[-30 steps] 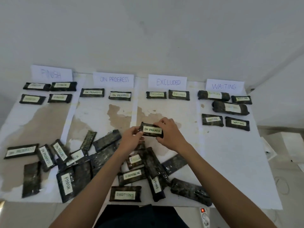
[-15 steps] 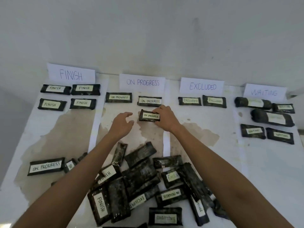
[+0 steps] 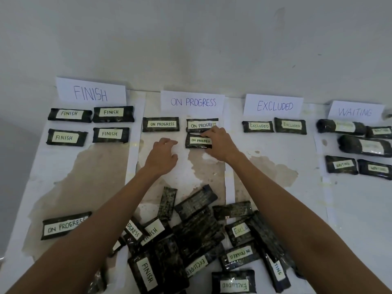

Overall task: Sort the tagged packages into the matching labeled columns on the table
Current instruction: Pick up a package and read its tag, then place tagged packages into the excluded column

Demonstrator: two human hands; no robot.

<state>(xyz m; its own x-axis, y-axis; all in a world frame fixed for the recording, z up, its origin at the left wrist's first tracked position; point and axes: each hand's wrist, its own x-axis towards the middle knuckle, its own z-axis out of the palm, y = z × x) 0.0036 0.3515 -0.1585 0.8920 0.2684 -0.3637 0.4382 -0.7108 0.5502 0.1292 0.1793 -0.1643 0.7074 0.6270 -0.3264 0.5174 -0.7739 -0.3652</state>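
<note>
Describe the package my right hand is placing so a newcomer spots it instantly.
Find the ON PROGRESS sign at the table's far edge. Two tagged packages lie side by side below it. Yours sits alone in the second row, under the right one, beneath the right hand.

The white, stained worktop (image 3: pixel 275 183) carries four paper column labels (image 3: pixel 192 101) along its far edge, rows of tagged dark packages (image 3: pixel 160 124) beneath them, and a loose heap of packages (image 3: pixel 197 232) nearer.
</note>
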